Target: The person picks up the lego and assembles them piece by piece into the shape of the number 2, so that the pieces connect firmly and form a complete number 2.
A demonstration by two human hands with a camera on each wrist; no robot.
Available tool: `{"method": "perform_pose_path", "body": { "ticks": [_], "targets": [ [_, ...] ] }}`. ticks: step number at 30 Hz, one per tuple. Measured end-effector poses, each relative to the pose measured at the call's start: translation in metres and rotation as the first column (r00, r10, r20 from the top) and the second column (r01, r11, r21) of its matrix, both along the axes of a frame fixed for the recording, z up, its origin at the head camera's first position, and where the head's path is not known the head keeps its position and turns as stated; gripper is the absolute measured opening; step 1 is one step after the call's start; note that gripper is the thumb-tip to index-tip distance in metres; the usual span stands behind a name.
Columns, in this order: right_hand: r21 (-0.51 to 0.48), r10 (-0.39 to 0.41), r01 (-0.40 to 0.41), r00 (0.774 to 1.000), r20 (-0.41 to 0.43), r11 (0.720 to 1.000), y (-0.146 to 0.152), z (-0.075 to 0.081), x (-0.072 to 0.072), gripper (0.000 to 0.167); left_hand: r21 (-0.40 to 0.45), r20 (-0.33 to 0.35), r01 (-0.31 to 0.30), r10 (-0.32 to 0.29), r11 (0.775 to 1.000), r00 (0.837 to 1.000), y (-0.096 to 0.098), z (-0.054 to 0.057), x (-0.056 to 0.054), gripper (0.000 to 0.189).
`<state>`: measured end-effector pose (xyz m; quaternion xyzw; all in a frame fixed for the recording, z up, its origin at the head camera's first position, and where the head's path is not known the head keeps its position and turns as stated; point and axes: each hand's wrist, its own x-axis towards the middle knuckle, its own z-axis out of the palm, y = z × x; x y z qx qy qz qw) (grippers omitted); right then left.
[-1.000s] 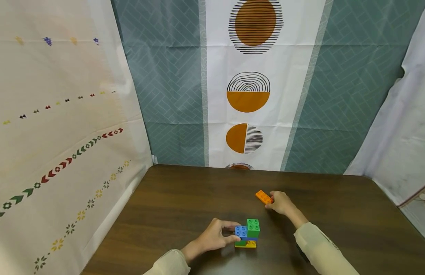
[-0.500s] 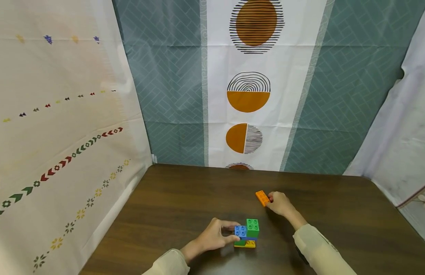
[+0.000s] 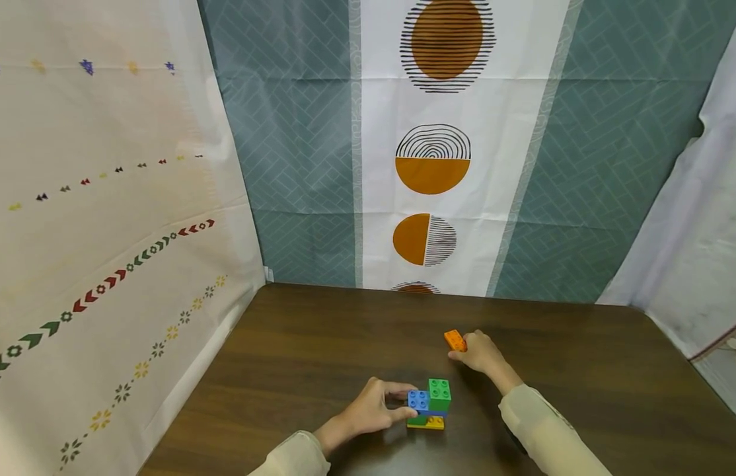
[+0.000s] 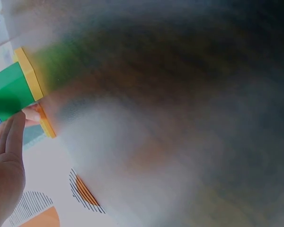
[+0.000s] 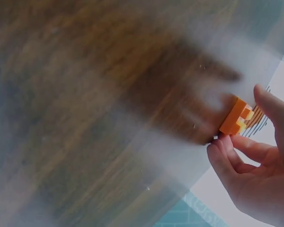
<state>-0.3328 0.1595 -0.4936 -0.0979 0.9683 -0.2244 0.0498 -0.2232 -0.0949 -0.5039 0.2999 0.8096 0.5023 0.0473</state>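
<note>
My right hand [image 3: 479,357] is shifting toward the left edge of the table [image 3: 344,330], with my right sleeve [image 3: 540,423] following. My thumb [image 3: 457,356] is moving round to the near end of the orange brick [image 3: 454,340], and more of the brick is being hidden. The brick is turning, its long sides pointing more squarely at the table's far edge.

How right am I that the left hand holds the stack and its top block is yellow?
Not quite: the head view shows the top block is green; the yellow piece is at the bottom. The left hand does hold the stack.
</note>
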Motion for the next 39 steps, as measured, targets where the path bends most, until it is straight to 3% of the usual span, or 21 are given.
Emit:
{"method": "perform_pose_path", "body": {
  "ticks": [6,11,20,30,39],
  "targets": [
    [0.052,0.006,-0.004,0.999,-0.044,0.999,-0.003,-0.002,-0.002,0.033,-0.006,0.001,-0.005,0.005,1.000,1.000,-0.001,0.001,-0.002,0.032],
    [0.062,0.022,-0.018,0.998,-0.056,0.998,-0.001,-0.002,-0.002,0.031,-0.001,0.012,0.003,-0.003,1.000,1.000,0.000,0.002,-0.002,0.031],
    [-0.093,0.074,-0.078,0.996,-0.047,0.993,0.002,0.003,0.005,0.040,-0.018,0.012,-0.010,0.010,1.000,1.000,-0.001,-0.001,-0.001,0.032],
    [-0.130,0.141,-0.160,0.979,-0.145,0.978,-0.005,0.038,0.021,0.038,0.009,0.048,-0.015,0.014,1.000,0.999,0.000,-0.002,-0.001,0.032],
    [-0.146,0.281,-0.309,0.942,-0.181,0.940,-0.015,0.069,0.042,0.038,0.032,0.028,-0.024,0.023,0.999,0.999,0.002,0.000,0.000,0.030]
  ]
}}
